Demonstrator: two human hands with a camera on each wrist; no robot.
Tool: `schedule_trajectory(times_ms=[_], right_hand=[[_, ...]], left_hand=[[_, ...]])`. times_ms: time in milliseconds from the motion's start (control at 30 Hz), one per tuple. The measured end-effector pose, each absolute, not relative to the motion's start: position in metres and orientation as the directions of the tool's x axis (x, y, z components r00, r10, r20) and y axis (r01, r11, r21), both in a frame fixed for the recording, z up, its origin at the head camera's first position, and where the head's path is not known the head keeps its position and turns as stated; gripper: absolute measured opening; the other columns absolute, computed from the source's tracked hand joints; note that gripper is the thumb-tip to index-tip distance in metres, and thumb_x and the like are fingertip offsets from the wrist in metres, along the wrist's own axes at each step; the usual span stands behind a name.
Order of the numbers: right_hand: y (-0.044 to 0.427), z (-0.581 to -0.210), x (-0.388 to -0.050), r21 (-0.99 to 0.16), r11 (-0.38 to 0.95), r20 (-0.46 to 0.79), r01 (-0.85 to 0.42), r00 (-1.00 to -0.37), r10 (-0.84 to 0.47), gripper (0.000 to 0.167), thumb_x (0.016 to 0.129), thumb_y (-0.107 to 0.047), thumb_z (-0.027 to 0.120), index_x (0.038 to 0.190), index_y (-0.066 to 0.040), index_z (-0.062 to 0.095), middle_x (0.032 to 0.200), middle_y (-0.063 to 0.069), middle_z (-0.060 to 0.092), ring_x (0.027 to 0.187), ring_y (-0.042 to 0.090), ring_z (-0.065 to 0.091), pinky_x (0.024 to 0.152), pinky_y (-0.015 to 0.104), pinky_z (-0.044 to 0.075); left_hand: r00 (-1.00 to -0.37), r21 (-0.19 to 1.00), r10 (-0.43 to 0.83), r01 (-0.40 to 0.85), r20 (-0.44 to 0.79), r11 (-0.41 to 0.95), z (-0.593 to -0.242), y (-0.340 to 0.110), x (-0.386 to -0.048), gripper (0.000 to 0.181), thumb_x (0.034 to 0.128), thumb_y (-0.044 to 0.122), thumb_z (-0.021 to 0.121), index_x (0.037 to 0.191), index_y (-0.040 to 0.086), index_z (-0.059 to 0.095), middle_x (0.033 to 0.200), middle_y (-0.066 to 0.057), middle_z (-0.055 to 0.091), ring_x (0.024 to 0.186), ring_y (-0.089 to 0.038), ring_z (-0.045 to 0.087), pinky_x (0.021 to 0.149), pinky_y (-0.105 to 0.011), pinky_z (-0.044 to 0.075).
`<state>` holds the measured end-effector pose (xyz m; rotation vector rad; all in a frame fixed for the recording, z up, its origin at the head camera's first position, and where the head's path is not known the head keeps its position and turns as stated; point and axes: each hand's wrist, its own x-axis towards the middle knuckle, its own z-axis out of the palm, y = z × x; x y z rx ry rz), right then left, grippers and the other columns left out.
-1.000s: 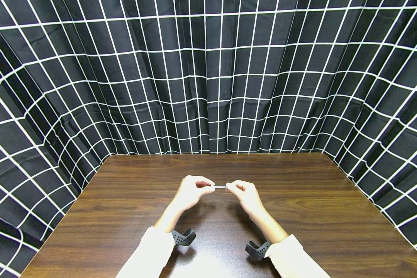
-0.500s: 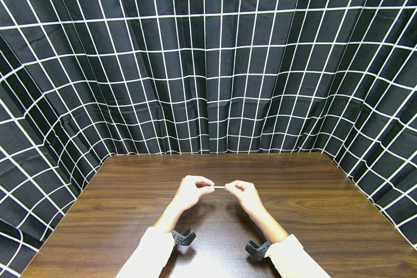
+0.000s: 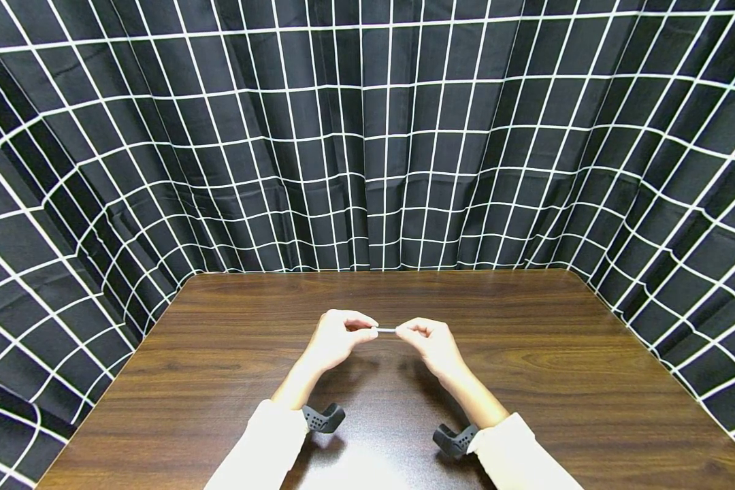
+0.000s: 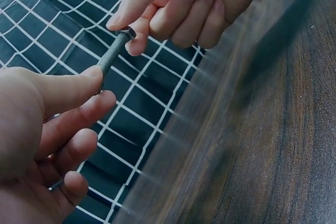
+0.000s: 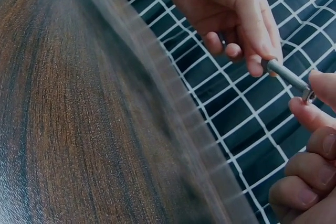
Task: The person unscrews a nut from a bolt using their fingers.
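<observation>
Between the two hands a grey metal bolt [image 3: 386, 330] is held roughly level above the table, its threaded shank plain in the left wrist view. The left hand [image 3: 335, 338] pinches the head end with thumb and index finger, which largely cover the head. At the other end the right hand [image 3: 436, 346] pinches a hex nut [image 5: 308, 96] on the thread with thumb and index finger. In the right wrist view a short tip of thread shows inside the nut. The right hand's other fingers [image 5: 306, 174] are curled in; the left hand's other fingers [image 4: 79, 148] are loosely bent.
A brown wood-grain table [image 3: 251, 299] lies under both hands. Black curtains [image 3: 380, 150] with a white grid hang behind it and at both sides. Dark wrist mounts [image 3: 324, 418] sit at both cuffs, low over the table.
The right fingertips have shifted slightly left along the bolt, so a little less of the shank shows between the hands. The left hand has stayed in place.
</observation>
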<state>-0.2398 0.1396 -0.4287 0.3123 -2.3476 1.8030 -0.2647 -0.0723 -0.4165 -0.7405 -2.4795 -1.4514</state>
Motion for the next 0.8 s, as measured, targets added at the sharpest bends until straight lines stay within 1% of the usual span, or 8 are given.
schedule_trajectory(times_ms=[67, 167, 300, 433, 567, 667, 733, 800], right_hand=[[0.14, -0.426, -0.238, -0.935, 0.243, 0.248, -0.257, -0.966, -0.068, 0.016, 0.087, -0.01, 0.071, 0.094, 0.004, 0.071, 0.071, -0.005, 0.066, 0.07, 0.01, 0.055, 0.067, 0.026, 0.042], [0.139, -0.415, -0.231, -0.934, 0.237, 0.256, -0.268, -0.963, -0.082, 0.015, 0.086, -0.007, 0.07, 0.095, 0.006, 0.07, 0.069, -0.004, 0.064, 0.066, 0.008, 0.051, 0.064, 0.025, 0.04], [0.136, -0.4, -0.22, -0.922, 0.241, 0.287, -0.303, -0.953, -0.099, 0.015, 0.085, -0.003, 0.07, 0.096, 0.008, 0.069, 0.07, 0.004, 0.064, 0.063, 0.007, 0.047, 0.061, 0.024, 0.038], [0.136, -0.397, -0.217, -0.911, 0.255, 0.309, -0.325, -0.946, -0.1, 0.017, 0.085, -0.002, 0.07, 0.098, 0.009, 0.069, 0.076, 0.013, 0.065, 0.062, 0.006, 0.046, 0.06, 0.023, 0.038], [0.137, -0.4, -0.22, -0.907, 0.262, 0.315, -0.331, -0.944, -0.1, 0.019, 0.085, -0.002, 0.07, 0.099, 0.01, 0.068, 0.079, 0.016, 0.067, 0.061, 0.006, 0.046, 0.06, 0.023, 0.039], [0.139, -0.413, -0.23, -0.895, 0.281, 0.334, -0.346, -0.938, -0.09, 0.018, 0.084, -0.003, 0.071, 0.099, 0.008, 0.07, 0.072, 0.01, 0.065, 0.058, 0.006, 0.043, 0.056, 0.023, 0.037], [0.141, -0.423, -0.236, -0.88, 0.307, 0.355, -0.363, -0.931, -0.085, 0.017, 0.083, -0.004, 0.073, 0.097, 0.005, 0.071, 0.063, 0.003, 0.057, 0.054, 0.005, 0.039, 0.052, 0.023, 0.033], [0.143, -0.43, -0.24, -0.861, 0.338, 0.375, -0.38, -0.923, -0.083, 0.017, 0.081, -0.007, 0.075, 0.096, 0.001, 0.073, 0.057, -0.004, 0.048, 0.051, 0.005, 0.035, 0.048, 0.023, 0.029]], left_hand=[[-0.858, 0.768, 0.331, 0.504, 0.393, 0.396, -0.416, -0.072, -0.265, 0.016, 0.0819, 0.017, 0.077, 0.094, 0.006, 0.076, 0.082, 0.007, 0.072, 0.07, -0.006, 0.064, 0.063, -0.025, 0.05], [-0.854, 0.767, 0.333, 0.51, 0.399, 0.389, -0.416, -0.073, -0.265, 0.015, 0.0821, 0.016, 0.077, 0.093, 0.006, 0.076, 0.082, 0.006, 0.072, 0.07, -0.006, 0.064, 0.063, -0.025, 0.049], [-0.86, 0.774, 0.328, 0.501, 0.392, 0.389, -0.415, -0.073, -0.265, 0.011, 0.0819, 0.016, 0.077, 0.091, 0.01, 0.077, 0.081, 0.007, 0.072, 0.069, -0.007, 0.064, 0.063, -0.025, 0.049], [-0.87, 0.785, 0.318, 0.483, 0.377, 0.388, -0.416, -0.074, -0.265, 0.009, 0.0819, 0.016, 0.077, 0.09, 0.012, 0.077, 0.081, 0.007, 0.072, 0.071, -0.008, 0.064, 0.063, -0.026, 0.049], [-0.869, 0.784, 0.317, 0.484, 0.38, 0.387, -0.417, -0.075, -0.266, 0.01, 0.0822, 0.015, 0.077, 0.091, 0.01, 0.077, 0.082, 0.006, 0.073, 0.072, -0.008, 0.065, 0.064, -0.026, 0.049], [-0.866, 0.777, 0.317, 0.49, 0.386, 0.395, -0.418, -0.075, -0.267, 0.011, 0.0821, 0.015, 0.077, 0.091, 0.01, 0.077, 0.082, 0.006, 0.073, 0.072, -0.008, 0.065, 0.064, -0.026, 0.049], [-0.867, 0.773, 0.317, 0.49, 0.384, 0.403, -0.419, -0.076, -0.267, 0.011, 0.0819, 0.015, 0.077, 0.091, 0.01, 0.077, 0.082, 0.006, 0.073, 0.072, -0.008, 0.065, 0.064, -0.026, 0.049], [-0.867, 0.768, 0.319, 0.49, 0.382, 0.412, -0.421, -0.076, -0.267, 0.01, 0.0818, 0.016, 0.077, 0.091, 0.011, 0.077, 0.082, 0.006, 0.073, 0.072, -0.007, 0.065, 0.064, -0.025, 0.049]])
